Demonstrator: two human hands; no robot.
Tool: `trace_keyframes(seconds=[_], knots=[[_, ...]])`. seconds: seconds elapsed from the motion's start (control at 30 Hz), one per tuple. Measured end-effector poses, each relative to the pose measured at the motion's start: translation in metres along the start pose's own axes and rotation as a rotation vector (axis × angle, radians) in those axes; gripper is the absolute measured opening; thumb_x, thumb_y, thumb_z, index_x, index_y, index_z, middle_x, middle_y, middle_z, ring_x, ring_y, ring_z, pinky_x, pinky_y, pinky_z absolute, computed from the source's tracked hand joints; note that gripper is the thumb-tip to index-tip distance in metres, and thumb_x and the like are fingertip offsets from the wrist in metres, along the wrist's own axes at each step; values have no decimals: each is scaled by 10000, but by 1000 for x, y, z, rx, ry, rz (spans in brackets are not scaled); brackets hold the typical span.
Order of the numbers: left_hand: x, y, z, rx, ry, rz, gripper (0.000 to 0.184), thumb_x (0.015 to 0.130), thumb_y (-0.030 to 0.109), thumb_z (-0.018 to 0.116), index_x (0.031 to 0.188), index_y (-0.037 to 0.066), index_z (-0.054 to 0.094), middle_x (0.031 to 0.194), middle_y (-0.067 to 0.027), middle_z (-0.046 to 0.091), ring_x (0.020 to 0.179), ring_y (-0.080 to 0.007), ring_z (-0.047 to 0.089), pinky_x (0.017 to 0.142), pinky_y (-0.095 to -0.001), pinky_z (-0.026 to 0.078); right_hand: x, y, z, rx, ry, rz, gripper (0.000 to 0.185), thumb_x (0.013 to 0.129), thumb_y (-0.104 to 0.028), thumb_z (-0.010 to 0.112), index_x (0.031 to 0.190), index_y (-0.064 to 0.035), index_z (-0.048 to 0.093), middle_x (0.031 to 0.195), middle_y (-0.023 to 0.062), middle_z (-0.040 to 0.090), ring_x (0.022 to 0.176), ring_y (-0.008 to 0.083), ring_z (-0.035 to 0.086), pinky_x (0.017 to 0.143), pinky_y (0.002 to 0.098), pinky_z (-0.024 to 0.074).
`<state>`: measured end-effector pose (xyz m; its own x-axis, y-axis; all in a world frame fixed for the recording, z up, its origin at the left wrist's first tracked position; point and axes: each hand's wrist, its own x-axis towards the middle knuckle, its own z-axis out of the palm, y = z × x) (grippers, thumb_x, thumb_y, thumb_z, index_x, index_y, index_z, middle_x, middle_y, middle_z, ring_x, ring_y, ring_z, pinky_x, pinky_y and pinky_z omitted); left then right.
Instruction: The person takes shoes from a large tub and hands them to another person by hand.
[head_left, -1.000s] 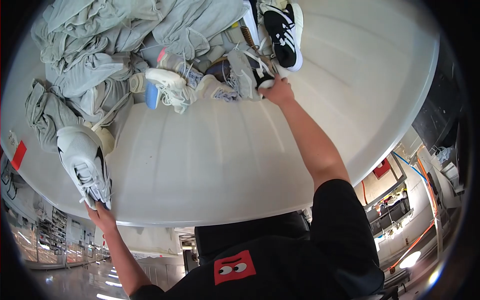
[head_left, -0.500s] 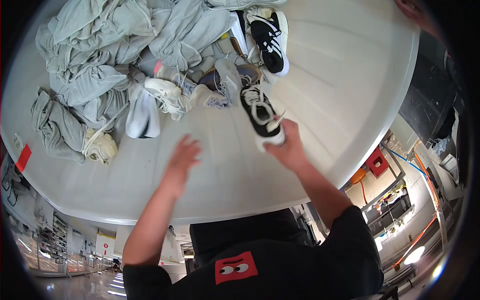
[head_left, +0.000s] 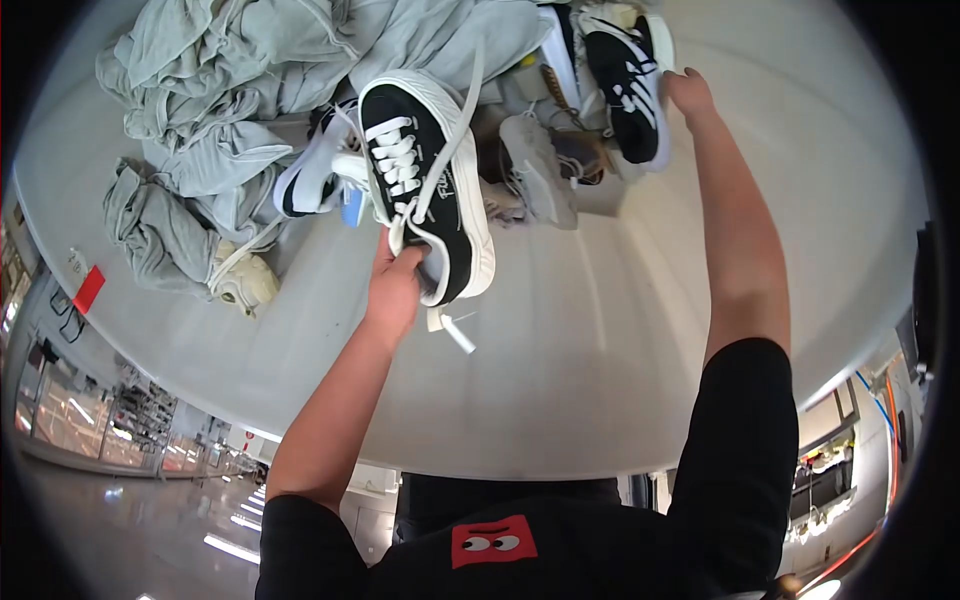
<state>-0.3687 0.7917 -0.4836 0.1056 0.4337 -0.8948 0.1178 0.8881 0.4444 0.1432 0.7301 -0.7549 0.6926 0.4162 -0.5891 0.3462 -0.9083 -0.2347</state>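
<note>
A black low-top sneaker [head_left: 440,180] with a thick white sole and white laces is in my left hand [head_left: 394,290]. My fingers close on its heel end at the opening, its toe points up and away, and a lace end with a white tip hangs below. My right hand [head_left: 690,93] is stretched far out to a second black sneaker [head_left: 630,100] with white stripes. The fingers are curled at its white sole edge, partly hidden. Behind the held shoe lie a white shoe with a dark sole edge [head_left: 307,185] and a grey shoe [head_left: 540,170].
Grey cloth [head_left: 230,60] is heaped at the back left of the white table [head_left: 540,400]. A cream shoe [head_left: 245,280] lies at the heap's near edge. Red tape [head_left: 88,290] marks the table's left rim.
The black sneaker has passed from my right hand to my left and is raised closer to the camera. My right hand has moved out to the striped sneaker. The view has shifted.
</note>
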Motion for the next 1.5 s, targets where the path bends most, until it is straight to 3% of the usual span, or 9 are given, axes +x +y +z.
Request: trace_keyframes(seconds=[0.07, 0.17, 0.33, 0.43, 0.57, 0.73, 0.97, 1.2, 1.5], knots=[[-2, 4, -17, -90, 18, -56, 486, 974, 68, 525, 1453, 90, 444, 1285, -55, 601, 1165, -180, 579, 1010, -338, 469, 4, -29, -6, -184, -261, 122, 687, 838, -491, 647, 1274, 40, 633, 1254, 249, 667, 1195, 366, 635, 1001, 400, 503], [-10, 18, -23, -196, 87, -150, 404, 1041, 228, 512, 1414, 78, 468, 1279, -88, 618, 1126, -212, 638, 989, -378, 533, 21, -25, 31, -249, -143, 107, 717, 804, -568, 661, 1124, 73, 700, 1193, 266, 687, 1157, 374, 657, 983, 412, 514], [-27, 14, -48, -343, -35, -219, 574, 1043, 426, 519, 1487, 71, 445, 1460, -103, 545, 1316, -254, 543, 1135, -402, 425, -20, -38, 35, -125, 10, 170, 811, 789, -447, 762, 1395, -36, 414, 1289, 256, 629, 1191, 397, 630, 997, 467, 510], [-41, 20, -47, -483, -122, -207, 578, 1039, 428, 525, 1486, 71, 448, 1463, -98, 545, 1324, -262, 535, 1144, -413, 415, -49, -45, 23, -112, 51, 220, 782, 784, -420, 773, 1381, -28, 454, 1312, 248, 609, 1210, 396, 608, 1000, 480, 498], [-70, 30, -50, -421, -138, -157, 616, 1020, 460, 556, 1451, 26, 476, 1410, -100, 578, 1269, -218, 565, 1098, -356, 451, -133, -59, -21, 88, 405, -129, 710, 813, -362, 752, 1371, -17, 481, 1312, 238, 587, 1196, 391, 593, 1009, 479, 476], [-112, 47, -46, -188, -54, 72, 550, 1038, 386, 536, 1450, 32, 450, 1361, -74, 585, 1212, -186, 579, 1046, -337, 460, -246, -114, -130, 714, 82, -244, 513, 865, -136, 739, 1313, -12, 522, 1165, 109, 670, 1075, 195, 642, 952, 336, 485], [-182, 100, -20, -109, -69, 267, 445, 1025, 172, 557, 1440, 55, 449, 1311, -47, 584, 1185, -144, 544, 1030, -298, 422, -407, -198, -240, 1349, -588, -267, 621, 846, -54, 615, 1442, -38, 441, 1307, 93, 618, 1172, 190, 604, 1033, 346, 472], [-321, 183, 21, -77, -110, 541, 599, 1017, 151, 589, 1545, 67, 320, 1443, -75, 503, 1295, -166, 492, 1096, -315, 373, -535, -266, -316, 1459, -478, -504, 715, 857, 22, 684, 1466, -31, 312, 1343, 137, 573, 1230, 208, 572, 1065, 374, 448], [-448, 249, 39, -276, -310, 678, 542, 970, 59, 578, 1480, 70, 398, 1342, -79, 572, 1193, -179, 565, 1035, -313, 436, -622, -296, -425, 1489, -264, -576, 517, 987, -204, 664, 1370, -24, 368, 1163, 166, 671, 997, 167, 670, 874, 305, 537]])
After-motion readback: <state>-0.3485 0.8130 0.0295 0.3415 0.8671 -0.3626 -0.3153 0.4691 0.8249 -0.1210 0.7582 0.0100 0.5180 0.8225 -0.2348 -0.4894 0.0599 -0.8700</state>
